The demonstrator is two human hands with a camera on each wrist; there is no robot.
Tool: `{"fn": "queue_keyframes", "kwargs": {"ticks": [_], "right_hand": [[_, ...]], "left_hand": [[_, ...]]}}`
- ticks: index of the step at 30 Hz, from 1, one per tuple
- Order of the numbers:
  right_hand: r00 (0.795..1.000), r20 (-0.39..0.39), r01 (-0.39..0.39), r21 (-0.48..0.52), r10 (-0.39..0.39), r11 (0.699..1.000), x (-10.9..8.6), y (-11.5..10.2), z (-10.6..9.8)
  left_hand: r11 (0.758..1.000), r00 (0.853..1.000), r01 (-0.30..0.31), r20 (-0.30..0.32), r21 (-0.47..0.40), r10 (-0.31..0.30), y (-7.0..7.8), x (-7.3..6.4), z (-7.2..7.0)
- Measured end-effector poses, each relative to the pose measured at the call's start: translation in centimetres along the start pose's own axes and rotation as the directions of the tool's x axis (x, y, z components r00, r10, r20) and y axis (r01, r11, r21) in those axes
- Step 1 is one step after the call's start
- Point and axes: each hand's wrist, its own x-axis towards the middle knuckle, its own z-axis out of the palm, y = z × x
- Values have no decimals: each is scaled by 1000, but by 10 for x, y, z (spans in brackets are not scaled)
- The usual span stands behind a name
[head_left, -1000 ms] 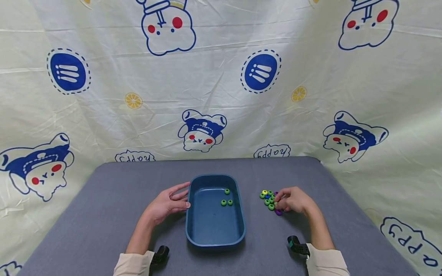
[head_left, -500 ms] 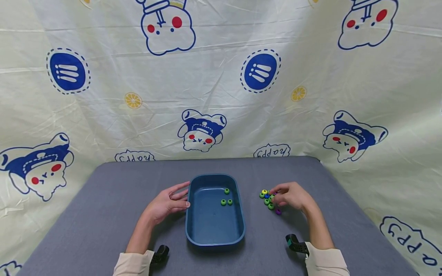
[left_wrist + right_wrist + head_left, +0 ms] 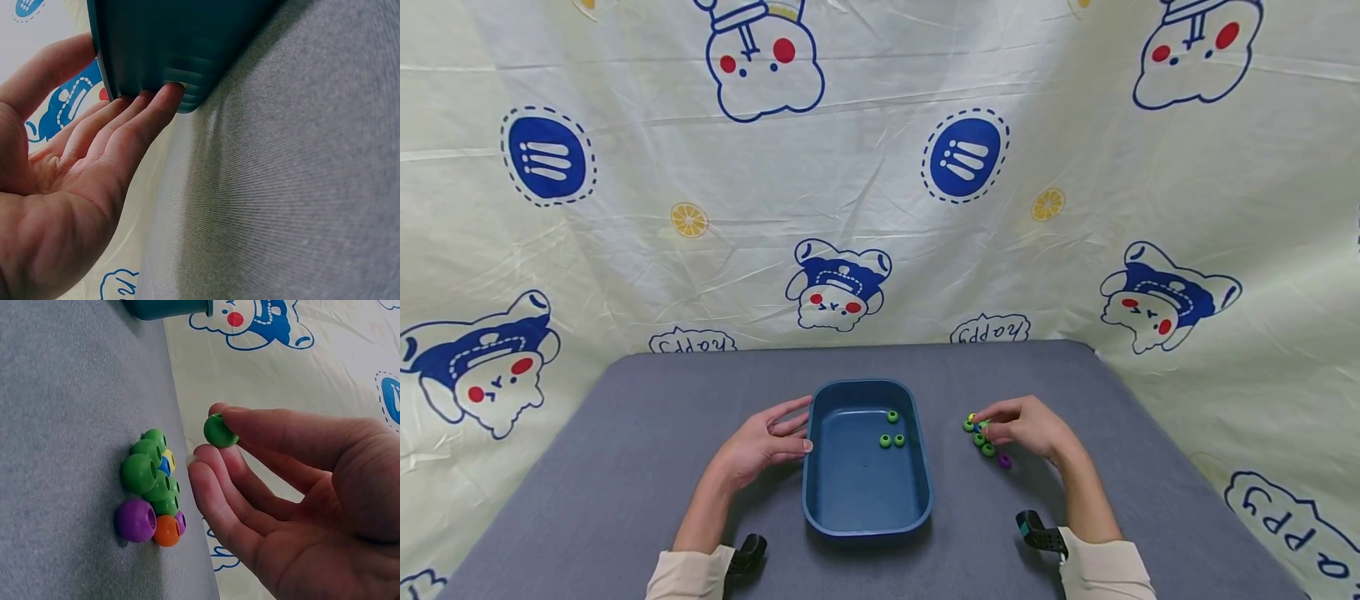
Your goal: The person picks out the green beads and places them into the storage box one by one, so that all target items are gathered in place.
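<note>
a grey table (image 3: pixel 662 417) with rounded far corners fills the lower part of the head view; behind and around it hangs a pale, creased backdrop (image 3: pixel 872 183) printed with upside-down blue bears, orange slices and "happy" lettering; pale sleeves (image 3: pixel 688 575) end in two black wrist devices (image 3: pixel 747 555); the held green bead (image 3: pixel 219 431) is smooth and nearly round; it is up off the table near the bead pile (image 3: pixel 156 485), right of the bin, pinched between thumb and forefinger of the right hand (image 3: pixel 1030 427); the pile mixes mostly green beads with yellow, blue, orange and purple ones, all with wide holes; a purple bead (image 3: pixel 1005 461) lies at its near edge; the blue bin (image 3: pixel 868 500) is a shallow, round-cornered rectangle, with three green beads (image 3: pixel 885 441) in its right half; the left hand (image 3: pixel 756 446) is spread, not clenched, its straight fingers touching the bin's left outer wall and its thumb at the rim; the bin sits flat and opens upward, its long axis running from the person toward the far edge; the piled beads' visible holes face mostly upward; which way the held bead's hole points i cannot tell clearly
</note>
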Motion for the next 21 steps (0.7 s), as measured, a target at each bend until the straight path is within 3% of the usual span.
{"fn": "queue_keyframes", "kwargs": {"ticks": [10,21], "right_hand": [[998,-11,56,-29,-57,998,4,-5,4],[998,-3,56,30,-56,998,4,-11,7]], "left_hand": [[1000,1000,5,-14,11,-5,0,0,1],[1000,1000,7,-16,19,-7,0,0,1]]}}
